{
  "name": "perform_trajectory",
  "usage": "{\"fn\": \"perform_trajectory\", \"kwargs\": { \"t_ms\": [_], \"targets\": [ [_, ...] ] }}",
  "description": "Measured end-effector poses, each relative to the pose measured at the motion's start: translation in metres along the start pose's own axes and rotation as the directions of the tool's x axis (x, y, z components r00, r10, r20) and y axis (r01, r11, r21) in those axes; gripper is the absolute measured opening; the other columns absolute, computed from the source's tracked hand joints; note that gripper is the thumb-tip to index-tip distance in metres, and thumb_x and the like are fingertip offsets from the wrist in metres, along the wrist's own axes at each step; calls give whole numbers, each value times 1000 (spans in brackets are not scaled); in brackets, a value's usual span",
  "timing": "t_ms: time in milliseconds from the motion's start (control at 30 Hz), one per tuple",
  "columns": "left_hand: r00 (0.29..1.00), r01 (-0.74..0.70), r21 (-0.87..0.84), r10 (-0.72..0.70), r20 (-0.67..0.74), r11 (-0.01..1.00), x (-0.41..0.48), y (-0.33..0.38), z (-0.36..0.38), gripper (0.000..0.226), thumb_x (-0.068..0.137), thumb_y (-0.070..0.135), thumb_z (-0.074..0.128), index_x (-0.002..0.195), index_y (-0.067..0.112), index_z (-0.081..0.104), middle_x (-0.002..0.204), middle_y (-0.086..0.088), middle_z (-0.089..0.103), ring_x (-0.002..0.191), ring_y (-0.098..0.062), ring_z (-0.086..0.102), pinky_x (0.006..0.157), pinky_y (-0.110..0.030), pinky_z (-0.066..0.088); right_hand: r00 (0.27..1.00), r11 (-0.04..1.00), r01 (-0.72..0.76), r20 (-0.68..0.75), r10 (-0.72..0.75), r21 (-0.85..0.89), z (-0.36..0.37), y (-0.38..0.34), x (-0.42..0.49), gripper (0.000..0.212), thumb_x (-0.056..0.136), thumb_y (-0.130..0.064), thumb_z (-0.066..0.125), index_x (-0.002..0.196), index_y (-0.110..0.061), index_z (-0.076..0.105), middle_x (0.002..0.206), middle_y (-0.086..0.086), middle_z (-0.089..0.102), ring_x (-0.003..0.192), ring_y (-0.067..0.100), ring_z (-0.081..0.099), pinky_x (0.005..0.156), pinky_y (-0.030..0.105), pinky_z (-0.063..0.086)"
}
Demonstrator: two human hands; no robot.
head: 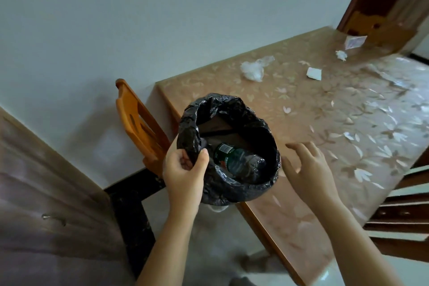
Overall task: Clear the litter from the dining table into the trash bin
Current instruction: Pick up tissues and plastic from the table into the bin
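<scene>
The trash bin (232,189), lined with a black plastic bag, is held up beside the near corner of the dining table (301,123). My left hand (185,172) pinches the bag's rim on the left side. A plastic bottle (241,160) with a green label lies inside the bin. My right hand (306,169) hovers with spread fingers just right of the bin, above the table edge, holding nothing. Litter lies far across the table: a crumpled clear plastic wrapper (254,68), a white paper scrap (313,73), a crumpled tissue (341,54) and a paper packet (354,42).
An orange wooden chair (137,123) stands against the wall, left of the table. A second wooden chair (380,30) is at the far end. A brown door (46,193) fills the lower left. Dark drawers (401,213) are at the right edge.
</scene>
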State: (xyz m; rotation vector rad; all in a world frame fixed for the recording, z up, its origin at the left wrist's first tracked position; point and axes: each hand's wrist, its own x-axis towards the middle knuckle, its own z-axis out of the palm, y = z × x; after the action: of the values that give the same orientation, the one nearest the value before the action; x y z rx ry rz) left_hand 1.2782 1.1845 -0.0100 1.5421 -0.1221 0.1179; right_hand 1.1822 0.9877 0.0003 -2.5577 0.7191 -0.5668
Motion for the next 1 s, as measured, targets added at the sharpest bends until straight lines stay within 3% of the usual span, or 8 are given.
{"fn": "perform_trajectory", "kwargs": {
  "t_ms": [167, 267, 333, 467, 633, 733, 867, 1000],
  "targets": [
    [999, 4, -28, -3, 42, 1000, 32, -10, 9, 10, 81, 14, 66, 88, 12, 60, 68, 20, 66, 65, 1, 61, 57, -14, 46, 999, 999, -26, -35, 27, 26, 15, -2, 21, 29, 80, -17, 63, 108, -11, 58, 108, 11, 58, 103, 32, 52, 85, 44, 43],
    [999, 33, -38, -32, 39, 999, 62, -12, 17, 10, 80, 17, 67, 75, 22, 61, 66, 8, 66, 66, -9, 63, 59, -25, 52, 998, 998, -31, -59, 35, 59, 32, -2, 46, 28, 80, -17, 63, 108, -12, 58, 108, 9, 58, 102, 30, 52, 83, 41, 42],
    [998, 56, -21, -55, 31, 998, 88, -15, 22, 12, 79, 21, 68, 73, 17, 59, 70, -2, 64, 67, -17, 63, 62, -34, 54, 994, 995, -47, -90, 55, 93, 45, 1, 68, 28, 81, -17, 62, 108, -13, 58, 108, 8, 58, 102, 29, 52, 81, 36, 40],
    [996, 64, 60, -67, 56, 996, 146, -14, 35, 15, 78, 26, 69, 76, 16, 58, 73, -2, 63, 68, -13, 62, 59, -24, 51, 987, 977, -111, -96, 130, 182, 68, -2, 118, 27, 83, -17, 59, 109, -14, 57, 109, 7, 57, 104, 28, 51, 81, 31, 36],
    [999, 39, 130, -43, 33, 991, 205, -22, 42, 28, 67, 43, 68, 76, 19, 57, 78, -7, 64, 76, -25, 63, 67, -39, 53, 987, 966, -139, -50, 153, 216, 101, -2, 163, 25, 84, -18, 58, 109, -13, 57, 109, 7, 57, 104, 27, 51, 81, 30, 36],
    [999, -11, 183, 5, 32, 983, 229, -31, 43, 22, 69, 44, 66, 70, 25, 55, 71, -4, 61, 67, -18, 61, 62, -36, 51, 979, 960, -198, -4, 203, 200, 122, 4, 179, 26, 84, -18, 58, 109, -13, 57, 108, 6, 57, 104, 27, 52, 80, 30, 36],
    [995, -86, 275, 69, 71, 958, 260, -36, 46, 20, 78, 28, 70, 68, 29, 52, 67, 2, 59, 60, -6, 58, 57, -29, 46, 959, 942, -282, 50, 278, 183, 153, 12, 199, 28, 81, -15, 60, 109, -11, 58, 108, 7, 58, 104, 27, 53, 78, 29, 36],
    [985, -133, 334, 86, 153, 933, 290, -39, 51, 22, 77, 32, 69, 72, 18, 53, 71, -11, 61, 67, -28, 59, 60, -40, 51, 925, 912, -378, 107, 365, 161, 182, 21, 215, 31, 80, -15, 60, 110, -12, 56, 110, 7, 58, 104, 26, 53, 78, 30, 37]
  ]
}}
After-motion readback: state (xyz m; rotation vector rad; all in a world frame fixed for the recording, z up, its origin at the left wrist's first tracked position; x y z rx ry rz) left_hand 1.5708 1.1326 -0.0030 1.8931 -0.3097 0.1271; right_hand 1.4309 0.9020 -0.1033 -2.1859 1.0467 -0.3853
